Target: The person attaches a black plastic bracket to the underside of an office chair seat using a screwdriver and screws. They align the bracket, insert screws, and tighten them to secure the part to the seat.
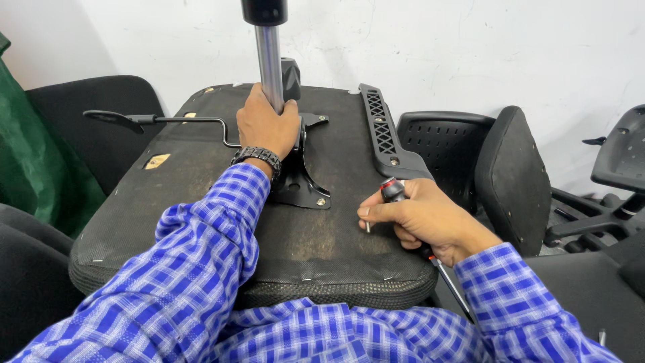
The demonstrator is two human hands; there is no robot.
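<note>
Left hand (266, 123) grips one steel column (271, 67); right hand (420, 216) clenches one screwdriver (392, 190).

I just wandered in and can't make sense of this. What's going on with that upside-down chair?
A person in a blue checked shirt has an office chair seat lying underside up. The left hand grips the metal gas-lift column rising from the black mounting plate. The right hand holds a screwdriver and pinches a small screw against the seat's underside, beside a black armrest bracket. Other chair parts lie around.
</note>
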